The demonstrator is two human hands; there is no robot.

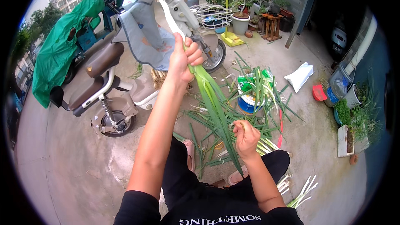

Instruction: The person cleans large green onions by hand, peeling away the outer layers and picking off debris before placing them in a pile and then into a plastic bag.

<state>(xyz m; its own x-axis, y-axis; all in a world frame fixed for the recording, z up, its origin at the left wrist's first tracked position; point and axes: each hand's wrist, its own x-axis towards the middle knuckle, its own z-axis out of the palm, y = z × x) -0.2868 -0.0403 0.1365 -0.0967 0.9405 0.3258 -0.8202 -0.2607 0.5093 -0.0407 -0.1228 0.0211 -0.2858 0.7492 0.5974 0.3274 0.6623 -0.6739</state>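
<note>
My left hand is closed round the stalk of a large green onion, its white root end pointing up and away, its green leaves hanging down toward my knees. To the right of the leaf tips, my right hand has its fingers curled, with a small thin brownish piece at the fingertips. Cut green leaves lie heaped on the ground below both hands. A blue and white bucket beyond them is topped with more leaves and a green bag. Trimmed white stalks lie at the lower right.
An electric scooter with a grey cover stands at left and ahead. Unpeeled onions lie beside it. A yellow dustpan, a white bag, a red scoop and planters are farther out.
</note>
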